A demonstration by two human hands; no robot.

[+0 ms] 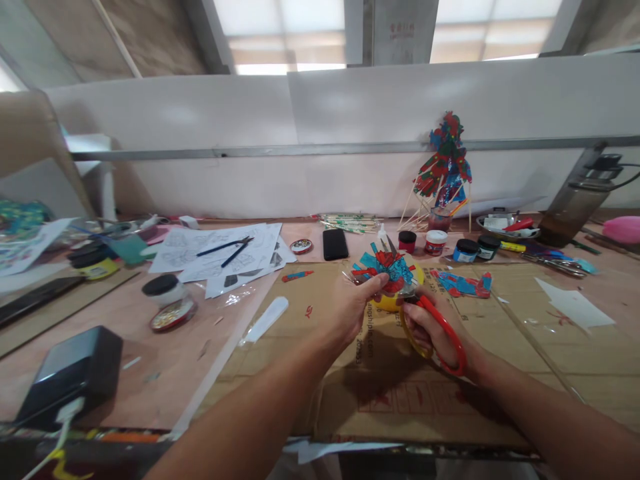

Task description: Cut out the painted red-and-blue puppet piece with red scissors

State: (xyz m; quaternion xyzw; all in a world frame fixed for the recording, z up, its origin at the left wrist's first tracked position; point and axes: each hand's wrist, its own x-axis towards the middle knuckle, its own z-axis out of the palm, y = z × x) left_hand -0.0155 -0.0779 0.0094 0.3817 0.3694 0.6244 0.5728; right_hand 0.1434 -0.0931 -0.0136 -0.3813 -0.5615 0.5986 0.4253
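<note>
My left hand (357,307) is closed on a red and blue painted cut-out (400,270), pinching it between thumb and fingers. Scissors (454,343) with a red handle are gripped in my right hand (434,333); their blades reach up to the cut-out, and I cannot tell how far apart they are. Behind both hands, a yellow round thing (387,304) lies partly hidden on the flattened cardboard (345,400). Another red and blue cut-out piece (463,283) rests to the right, and a small painted strip (297,275) to the left.
Paint jars (467,251) and a black phone (335,245) stand behind my hands. Painted cut-outs on sticks (445,160) rise at the back. To the left are drawing sheets (173,247), an open jar lid (173,315) and a black box (75,373); a bottle (575,207) is far right.
</note>
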